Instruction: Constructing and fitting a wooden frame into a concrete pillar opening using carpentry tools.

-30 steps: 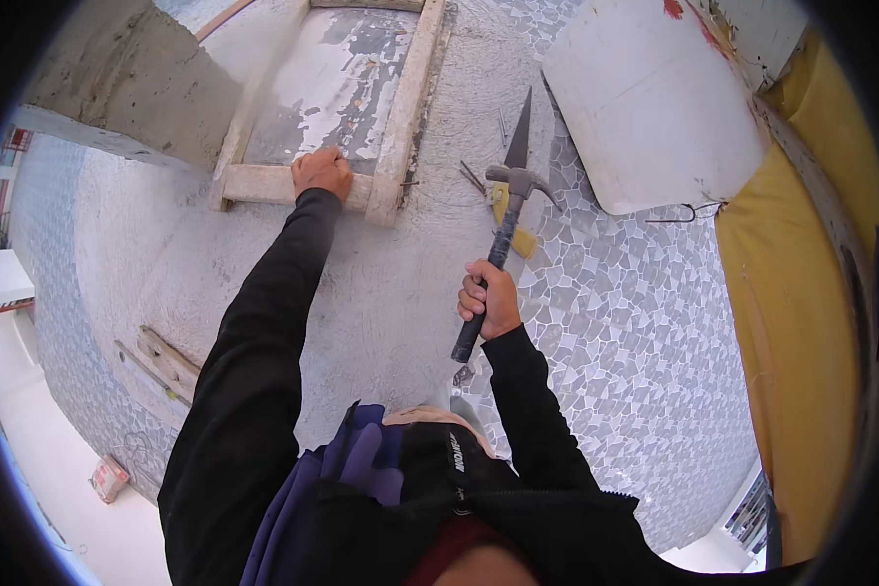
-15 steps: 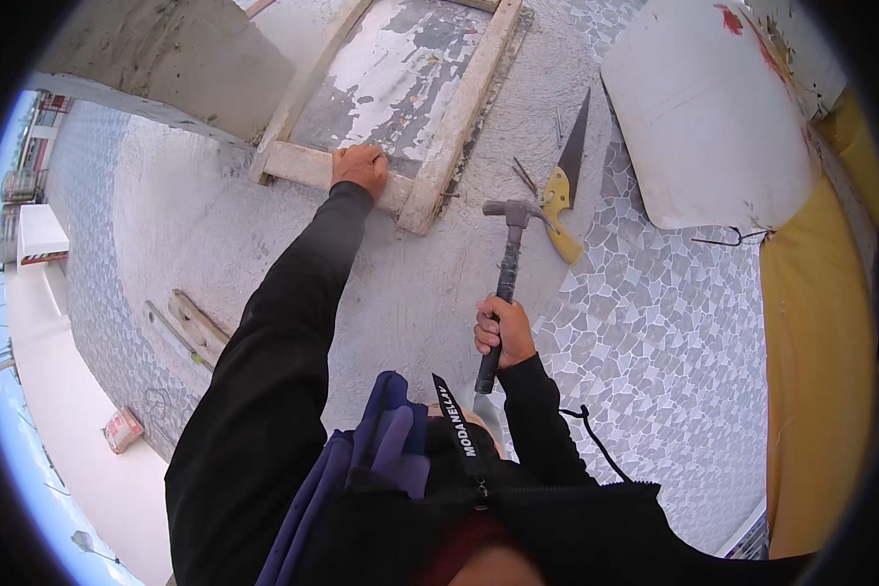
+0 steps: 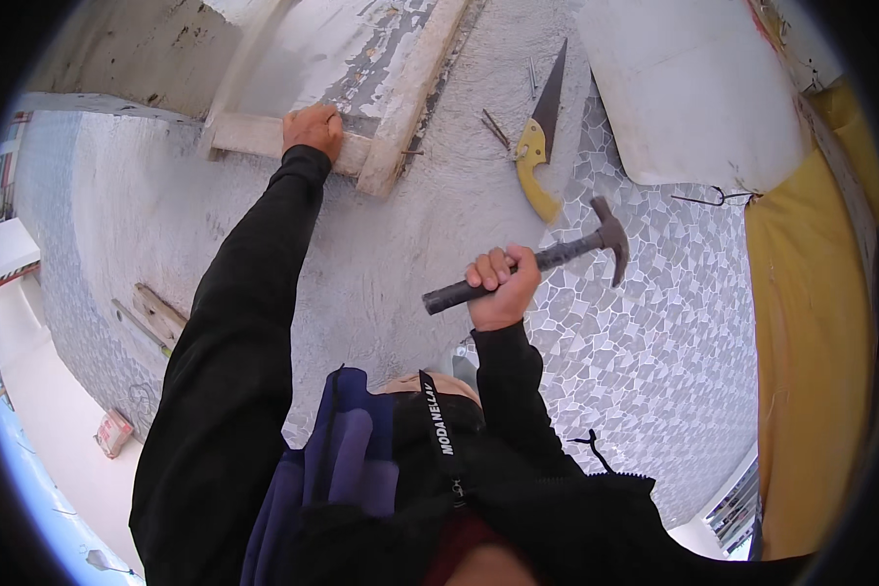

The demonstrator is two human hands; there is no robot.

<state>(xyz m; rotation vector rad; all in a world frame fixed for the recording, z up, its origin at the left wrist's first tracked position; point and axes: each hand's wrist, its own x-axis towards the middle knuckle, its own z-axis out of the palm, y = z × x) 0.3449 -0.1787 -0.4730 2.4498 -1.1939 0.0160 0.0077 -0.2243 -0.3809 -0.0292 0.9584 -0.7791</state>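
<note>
The left hand (image 3: 313, 133) grips a wooden frame (image 3: 248, 136), the right hand (image 3: 504, 285) a hammer (image 3: 565, 253)

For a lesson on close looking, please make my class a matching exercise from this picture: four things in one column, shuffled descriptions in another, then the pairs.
Things
1. Hammer
2. Saw
3. Left hand
4. Patterned floor

Descriptions
A. Touching the near bar of the wooden frame
B. Grey pieces with pale lines between them
C. Gripped in the right hand
D. Lying flat, with a yellow handle and dark blade

Pairs: 1-C, 2-D, 3-A, 4-B
</note>
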